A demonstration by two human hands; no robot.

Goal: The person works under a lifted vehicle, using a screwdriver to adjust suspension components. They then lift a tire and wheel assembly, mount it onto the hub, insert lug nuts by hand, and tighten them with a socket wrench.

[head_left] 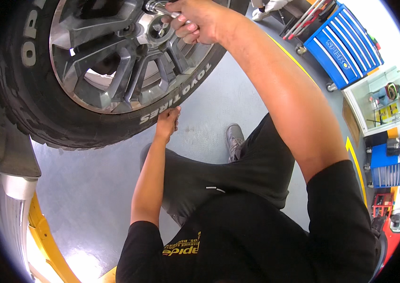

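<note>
A large black tyre (44, 111) with raised white lettering fills the upper left, mounted on a grey multi-spoke alloy wheel (98, 37). My right hand (195, 21) is wrapped round the handle of a chrome ratchet wrench (158, 7). The wrench head is by the wheel hub, just above the centre cap (158, 30); whether it sits on a nut I cannot tell. Below the tyre's lower edge, my left hand (168, 123) is closed with its fingers curled, close to the sidewall. What it holds, if anything, is hidden.
At left are a vehicle's body panel (9, 151) and a yellow lift arm (44, 231). A blue tool cabinet (344, 47) on castors stands upper right, with another blue cabinet (386, 165) farther down. A gloved hand (275, 4) shows at the top. Yellow lines mark the grey floor (82, 188).
</note>
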